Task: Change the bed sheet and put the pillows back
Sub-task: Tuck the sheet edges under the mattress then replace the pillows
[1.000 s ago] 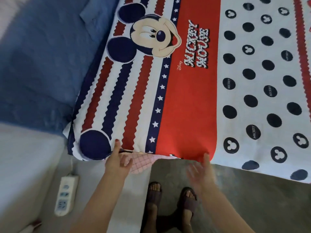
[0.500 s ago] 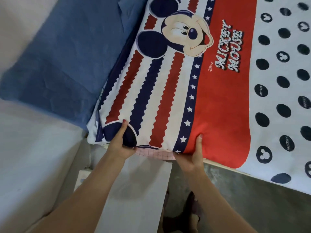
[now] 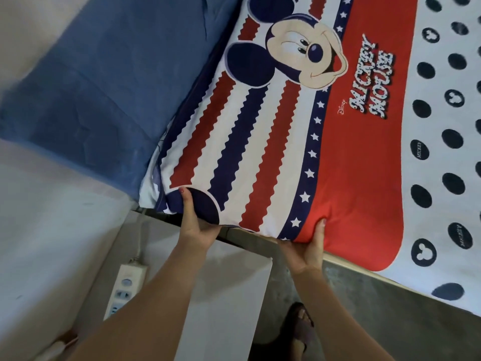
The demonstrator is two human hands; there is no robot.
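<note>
Both forearms are bare, no sleeves showing. Red polish marks the nails of the left hand (image 3: pixel 194 225) and right hand (image 3: pixel 308 250); a dark strapped sandal (image 3: pixel 299 332) is worn.

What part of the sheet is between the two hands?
In the head view, between the left hand and right hand, the sheet shows red, white and navy stripes and a starred band.

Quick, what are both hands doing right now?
Left hand: closed on the red, white and navy cartoon-print bed sheet.
Right hand: gripping the same sheet's edge.
</note>
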